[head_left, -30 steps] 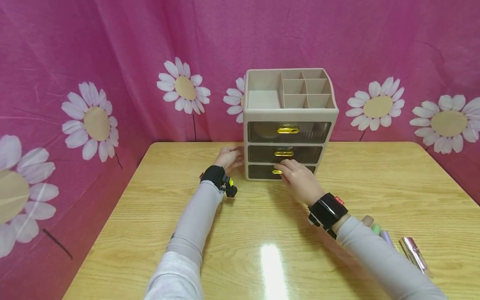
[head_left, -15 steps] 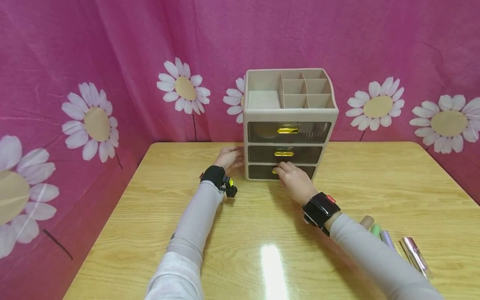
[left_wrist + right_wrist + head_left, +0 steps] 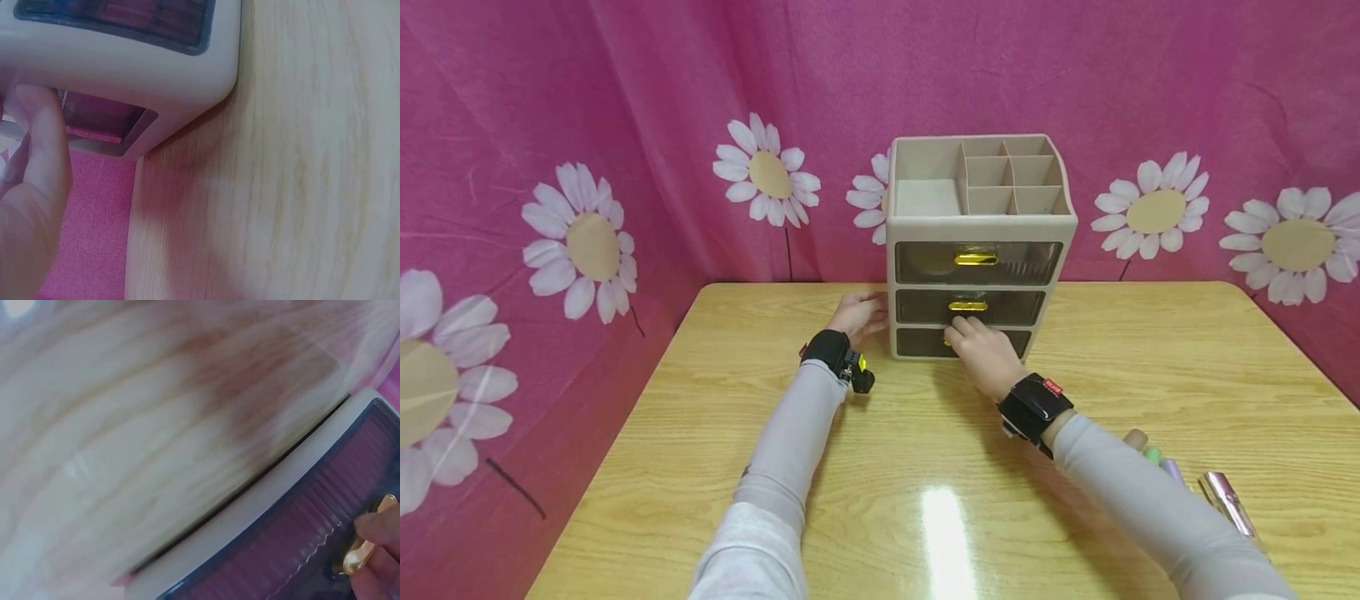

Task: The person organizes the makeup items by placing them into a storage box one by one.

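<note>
while hands meet the organizer (image 3: 981, 250), pens (image 3: 1157, 462) lie right.

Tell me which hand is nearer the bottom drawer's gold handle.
Right. The right hand has its fingers on the gold handle; the left hand rests against the organizer's left side.

My head camera looks forward and down from above my arms, taking in the whole organizer (image 3: 977, 250) at frame centre on the table (image 3: 1150, 367). My left wrist camera sits very close to the organizer (image 3: 156, 69), its corner filling the upper left. My right wrist camera, equally close and blurred, shows the bottom drawer (image 3: 300, 544) at lower right. All three share the organizer and the tabletop
</note>
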A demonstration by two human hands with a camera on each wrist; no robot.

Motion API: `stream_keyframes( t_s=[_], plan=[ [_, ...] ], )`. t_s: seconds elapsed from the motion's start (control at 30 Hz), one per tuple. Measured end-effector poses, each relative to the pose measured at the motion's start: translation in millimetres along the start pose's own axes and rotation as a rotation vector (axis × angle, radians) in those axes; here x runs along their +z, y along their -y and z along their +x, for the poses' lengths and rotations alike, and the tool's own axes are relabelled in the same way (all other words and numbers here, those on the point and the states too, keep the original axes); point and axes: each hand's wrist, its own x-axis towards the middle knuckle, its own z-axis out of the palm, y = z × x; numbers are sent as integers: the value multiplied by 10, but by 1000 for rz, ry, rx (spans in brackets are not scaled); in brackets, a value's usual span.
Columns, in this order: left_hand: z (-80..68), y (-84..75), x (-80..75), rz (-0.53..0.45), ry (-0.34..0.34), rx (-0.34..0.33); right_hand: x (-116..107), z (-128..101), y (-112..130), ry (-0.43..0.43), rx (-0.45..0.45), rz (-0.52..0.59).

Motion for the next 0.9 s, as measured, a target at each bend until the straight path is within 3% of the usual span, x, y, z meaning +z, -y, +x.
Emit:
stream_keyframes(
  t_s=[0.17,0.3,0.4,0.67,0.9],
  plan=[
    [-736,-522,311,63,-63,-65,1,31,-10,33,-17,-38],
    [-1035,-725,389,70,-48,-79,-10,56,-11,75,-17,-49],
    [-1069,-752,391,65,-39,-86,-32,68,-4,94,-22,-49],
    [-839,-588,327,50,-45,-73,-109,12,41,90,-60,-71],
    [-945,-666,351,53,-31,-86,-178,-116,120,16,-140,-72]
  ],
)
